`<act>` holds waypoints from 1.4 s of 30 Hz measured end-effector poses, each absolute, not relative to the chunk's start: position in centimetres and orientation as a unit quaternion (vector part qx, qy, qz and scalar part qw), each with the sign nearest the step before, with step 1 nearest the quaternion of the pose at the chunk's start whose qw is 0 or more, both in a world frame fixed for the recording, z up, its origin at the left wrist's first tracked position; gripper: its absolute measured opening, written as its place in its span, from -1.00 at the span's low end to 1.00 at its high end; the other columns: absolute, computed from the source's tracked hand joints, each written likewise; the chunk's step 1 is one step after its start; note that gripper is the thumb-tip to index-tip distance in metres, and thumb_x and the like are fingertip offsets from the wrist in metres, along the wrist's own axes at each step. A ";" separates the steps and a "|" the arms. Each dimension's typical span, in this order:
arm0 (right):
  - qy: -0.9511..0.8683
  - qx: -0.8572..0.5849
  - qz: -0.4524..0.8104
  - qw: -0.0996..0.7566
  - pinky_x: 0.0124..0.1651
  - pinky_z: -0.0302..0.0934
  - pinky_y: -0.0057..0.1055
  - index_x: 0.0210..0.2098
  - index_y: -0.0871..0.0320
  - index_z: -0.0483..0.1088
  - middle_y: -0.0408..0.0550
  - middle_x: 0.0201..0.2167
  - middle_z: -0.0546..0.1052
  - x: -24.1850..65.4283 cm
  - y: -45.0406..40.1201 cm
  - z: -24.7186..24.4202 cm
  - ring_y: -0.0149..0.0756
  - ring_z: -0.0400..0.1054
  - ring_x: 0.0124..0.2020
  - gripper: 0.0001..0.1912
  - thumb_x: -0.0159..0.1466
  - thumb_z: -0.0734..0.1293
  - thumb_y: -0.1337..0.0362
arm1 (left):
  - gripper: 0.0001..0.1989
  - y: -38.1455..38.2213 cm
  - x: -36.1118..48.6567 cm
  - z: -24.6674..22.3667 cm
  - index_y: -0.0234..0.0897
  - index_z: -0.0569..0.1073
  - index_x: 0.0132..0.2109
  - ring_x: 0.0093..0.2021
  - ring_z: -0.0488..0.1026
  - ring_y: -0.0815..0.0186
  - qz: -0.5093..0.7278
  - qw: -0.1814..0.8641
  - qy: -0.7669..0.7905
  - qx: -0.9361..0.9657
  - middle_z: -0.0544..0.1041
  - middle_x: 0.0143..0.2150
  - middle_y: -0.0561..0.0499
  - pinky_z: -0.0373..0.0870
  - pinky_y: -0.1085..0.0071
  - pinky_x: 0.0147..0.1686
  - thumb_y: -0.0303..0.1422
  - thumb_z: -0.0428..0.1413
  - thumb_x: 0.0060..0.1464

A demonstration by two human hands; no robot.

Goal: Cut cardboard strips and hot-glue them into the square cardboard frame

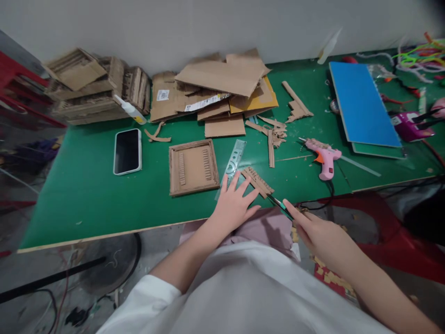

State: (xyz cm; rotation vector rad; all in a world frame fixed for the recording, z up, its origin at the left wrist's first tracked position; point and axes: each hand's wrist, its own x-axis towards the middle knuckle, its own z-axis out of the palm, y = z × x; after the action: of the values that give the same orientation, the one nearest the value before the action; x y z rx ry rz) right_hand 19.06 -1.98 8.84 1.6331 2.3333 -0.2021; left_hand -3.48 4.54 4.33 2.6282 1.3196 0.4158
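My left hand (234, 204) lies on the green table with its fingers spread. Its fingertips rest by a clear plastic ruler (237, 155) and on the edge of a small ridged cardboard strip (259, 182). In my right hand (318, 234) is a utility knife (281, 205) with a green part on its handle, its blade end touching the strip's near right corner. Left of the ruler lies a shallow square cardboard tray (193, 191), with a ridged strip along each inner side.
A phone (127, 152) and a glue bottle (130, 111) lie at the left, before stacked cardboard pieces (93, 104). Cardboard sheets (222, 76) are piled at the back. Rightward are cardboard scraps (277, 134), a pink glue gun (325, 157) and a blue board (363, 106).
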 end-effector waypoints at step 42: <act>0.797 0.566 -0.060 0.203 -0.45 0.12 -0.47 0.27 0.08 -0.21 0.04 -0.36 0.45 12.4 5.8 10.5 -0.28 0.40 -0.42 -0.45 0.30 -0.04 0.20 | -0.50 5.5 -3.6 3.6 -0.40 0.24 0.09 0.25 0.05 0.11 0.148 0.136 0.431 0.879 0.20 0.19 -0.27 -0.03 0.08 0.20 -0.18 -0.01 0.07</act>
State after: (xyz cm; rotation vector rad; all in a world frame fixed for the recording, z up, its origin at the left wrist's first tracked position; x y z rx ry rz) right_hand 12.38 5.84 10.47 1.5796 2.2227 -0.1665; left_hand -3.64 5.54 3.60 2.5467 1.2488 0.4297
